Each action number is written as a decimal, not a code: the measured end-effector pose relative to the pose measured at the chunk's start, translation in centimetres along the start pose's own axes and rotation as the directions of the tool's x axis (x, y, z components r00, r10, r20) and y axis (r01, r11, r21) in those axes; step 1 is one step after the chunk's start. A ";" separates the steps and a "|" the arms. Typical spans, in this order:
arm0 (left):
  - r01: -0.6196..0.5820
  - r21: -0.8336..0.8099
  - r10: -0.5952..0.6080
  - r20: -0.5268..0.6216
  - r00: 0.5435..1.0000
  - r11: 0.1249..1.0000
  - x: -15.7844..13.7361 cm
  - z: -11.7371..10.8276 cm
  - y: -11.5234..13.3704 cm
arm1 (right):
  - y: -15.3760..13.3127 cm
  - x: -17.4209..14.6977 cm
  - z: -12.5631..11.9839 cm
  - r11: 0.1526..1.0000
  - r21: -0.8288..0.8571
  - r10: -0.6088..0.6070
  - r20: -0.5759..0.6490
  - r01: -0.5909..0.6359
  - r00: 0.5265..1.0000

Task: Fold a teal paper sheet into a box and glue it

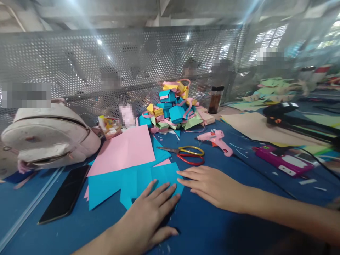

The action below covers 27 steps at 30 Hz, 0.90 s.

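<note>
Your left hand (151, 216) and right hand (212, 186) lay flat, unclenched, on blue paper (132, 182); scissors (186, 154) and a zipped backpack (47, 136) sat nearby.

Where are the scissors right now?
The scissors lie on the blue table, just beyond the right hand, between the pink paper and pink glue gun.

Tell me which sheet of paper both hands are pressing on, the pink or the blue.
The blue sheet. The left hand and right hand lie flat with fingertips on it, while the pink sheet lies farther back, untouched.
</note>
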<state>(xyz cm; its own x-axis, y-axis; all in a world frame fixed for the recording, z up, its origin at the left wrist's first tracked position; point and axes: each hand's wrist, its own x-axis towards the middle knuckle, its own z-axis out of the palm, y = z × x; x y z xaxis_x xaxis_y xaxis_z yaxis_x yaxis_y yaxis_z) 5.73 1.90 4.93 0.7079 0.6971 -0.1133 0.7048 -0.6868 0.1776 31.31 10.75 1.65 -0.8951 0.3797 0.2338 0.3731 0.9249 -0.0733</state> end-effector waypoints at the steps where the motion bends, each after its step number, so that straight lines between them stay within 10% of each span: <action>1: -0.005 0.003 0.005 0.003 1.000 1.000 -0.1 -0.3 0.1 | -0.1 0.1 0.0 1.000 -0.012 -0.005 -0.008 0.005 1.000; 7: -0.043 0.141 0.043 0.001 0.999 0.989 -1.6 -1.3 0.6 | -0.7 0.9 -0.2 0.993 -0.119 -0.028 -0.032 0.024 0.999; 15: 0.039 0.623 0.202 -0.312 0.929 0.782 -6.9 0.8 0.4 | -1.8 2.8 0.4 0.988 -0.124 -0.104 -0.052 0.097 0.993; 27: 0.056 0.719 0.183 -0.250 0.951 0.693 -8.9 3.2 -1.2 | -1.9 5.7 0.7 0.975 -0.088 -0.204 0.030 0.206 0.979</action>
<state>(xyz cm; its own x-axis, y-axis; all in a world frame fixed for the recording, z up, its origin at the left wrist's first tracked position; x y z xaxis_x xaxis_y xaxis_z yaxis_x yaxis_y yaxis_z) -1.25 -4.13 2.63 0.7903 0.5888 0.1695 0.5611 -0.5843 -0.5863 25.34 11.14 2.39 -0.9594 0.1835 0.2144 0.2009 0.9776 0.0625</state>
